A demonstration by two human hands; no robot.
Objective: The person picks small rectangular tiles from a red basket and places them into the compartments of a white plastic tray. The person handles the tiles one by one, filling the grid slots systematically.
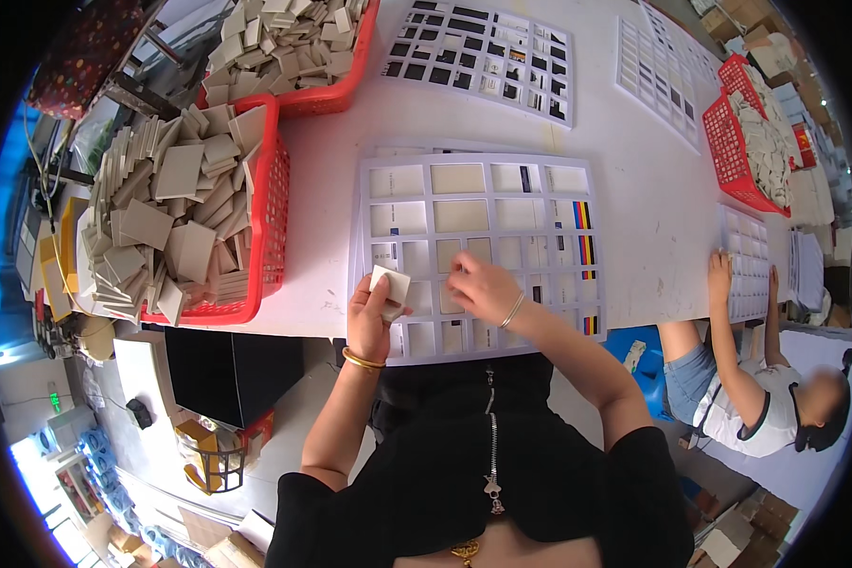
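A person in a black top is sitting at a white desk [653, 189], working over a white grid board [478, 251] whose square cells are holding pale sample tiles. The board is lying flat at the near edge of the desk, directly in front of the person. The left hand [371, 317], wearing a gold bangle, is gripping a small stack of pale square tiles [391, 289] between thumb and fingers, holding it just above the board's lower left cells. The right hand [481, 289], wearing a thin bracelet, is resting on the board's lower middle cells with its fingers curled and pressing down; whether a tile is lying beneath the fingertips cannot be told. To the left of the board, a red basket [270, 222] is standing heaped with loose beige tiles [175, 218]; a second red basket [336, 95] of similar tiles is standing behind it. Two further grid boards are lying farther back on the desk, one of them [483, 57] carrying dark samples. At the right end of the desk, another person's hand [721, 270] is reaching onto a separate grid sheet [750, 256].
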